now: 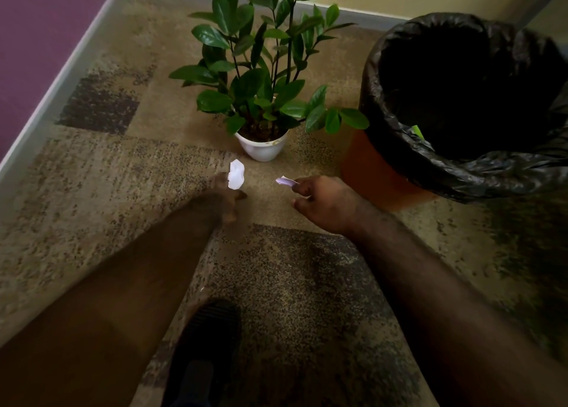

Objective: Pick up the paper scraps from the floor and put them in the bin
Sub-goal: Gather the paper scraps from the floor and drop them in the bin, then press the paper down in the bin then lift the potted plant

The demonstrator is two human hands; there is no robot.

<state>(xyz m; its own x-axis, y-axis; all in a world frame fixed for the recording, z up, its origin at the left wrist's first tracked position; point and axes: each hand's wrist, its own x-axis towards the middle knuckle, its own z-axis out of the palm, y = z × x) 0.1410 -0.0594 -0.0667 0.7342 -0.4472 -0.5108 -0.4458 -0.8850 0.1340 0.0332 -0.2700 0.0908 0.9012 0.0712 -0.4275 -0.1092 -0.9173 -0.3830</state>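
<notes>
My left hand point(226, 199) pinches a white paper scrap point(236, 175) above the patterned carpet, just in front of the plant pot. My right hand point(322, 202) pinches a smaller, pale purple paper scrap point(285, 181) between thumb and fingers. Both hands are held over the floor, a short way apart. The bin point(390, 173) stands at the right, orange-brown, lined with a black plastic bag point(479, 173); its mouth is open and dark inside. My right hand is just left of the bin's base.
A potted plant with broad green leaves in a white pot point(262, 150) stands against the far wall, between my hands and the skirting. My dark shoe point(204, 345) is on the carpet below. A tiny white speck point(202, 289) lies near it.
</notes>
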